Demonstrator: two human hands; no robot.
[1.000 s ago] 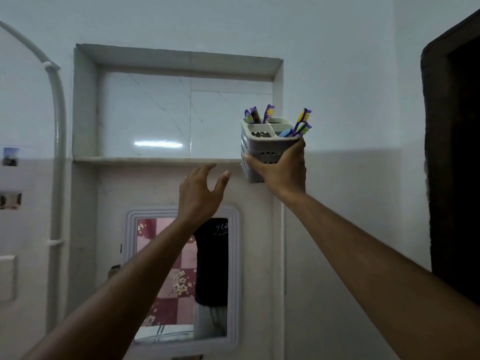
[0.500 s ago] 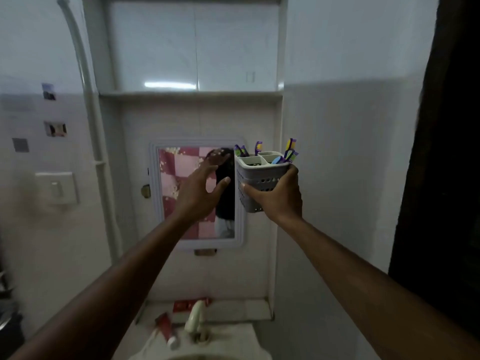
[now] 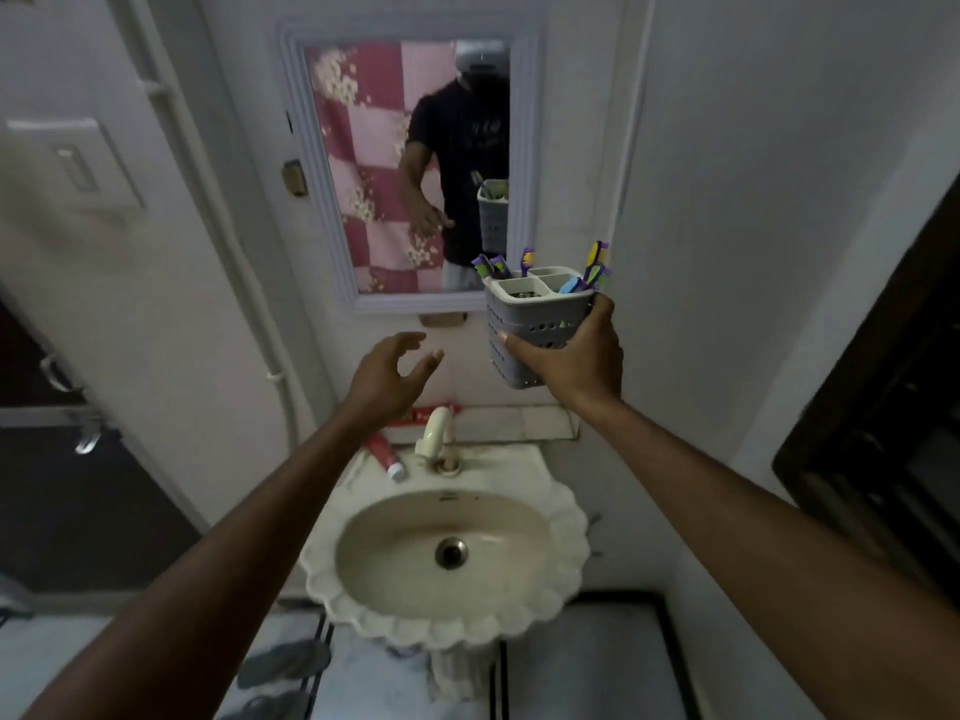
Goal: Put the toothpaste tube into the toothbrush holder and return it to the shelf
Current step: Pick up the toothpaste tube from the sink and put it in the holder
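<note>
My right hand (image 3: 574,358) grips a grey perforated toothbrush holder (image 3: 524,324) from its right side, upright, in front of the wall above the sink. Several purple, yellow and blue toothbrushes stick out of its compartments. A red toothpaste tube (image 3: 384,454) with a white cap lies on the sink's back left rim, below my left hand. My left hand (image 3: 389,376) hovers open above that tube, fingers spread, holding nothing. The shelf is out of view above.
A cream scalloped sink (image 3: 566,517) with a tap (image 3: 436,433) sits below. A red box (image 3: 415,415) lies on the ledge behind the tap. A framed mirror (image 3: 405,168) hangs above, a white pipe (image 3: 228,241) at left, a dark door frame (image 3: 883,418) at right.
The view has swung down from the shelf to the sink. Both hands have come down with it, the right one still carrying the holder, the left one now over the toothpaste tube.
</note>
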